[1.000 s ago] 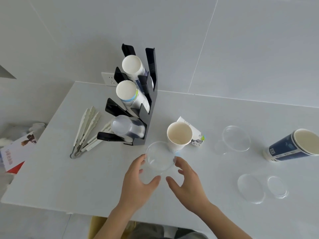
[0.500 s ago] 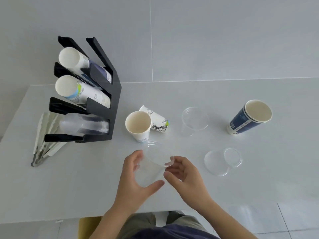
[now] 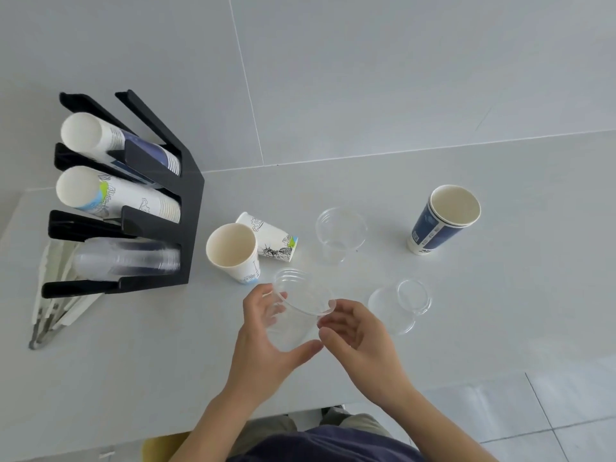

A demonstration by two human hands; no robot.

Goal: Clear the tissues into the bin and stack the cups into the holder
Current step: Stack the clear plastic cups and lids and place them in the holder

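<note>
A clear plastic cup [image 3: 295, 310] is held tilted above the near table edge. My left hand [image 3: 266, 341] wraps its side and base, and my right hand [image 3: 358, 338] touches its rim with the fingertips. The black cup holder [image 3: 191, 208] stands at the left with blue, white and clear stacks lying in its slots. A white paper cup [image 3: 233, 253] stands upright beside it, with another white cup [image 3: 271, 241] lying behind. One clear cup [image 3: 340, 235] stands upright and another [image 3: 401, 305] lies on its side. Blue paper cups [image 3: 440, 220] stand at the right.
White tongs [image 3: 55, 301] lie on the white table [image 3: 133, 361] left of the holder, partly under it. The tiled wall rises behind the table's far edge. Floor tiles show at the lower right. No tissue or bin is in view.
The clear cup has been lifted off the table and tilted toward me, my left hand now wrapping it. The camera view has swung right, shifting the holder to the left.
</note>
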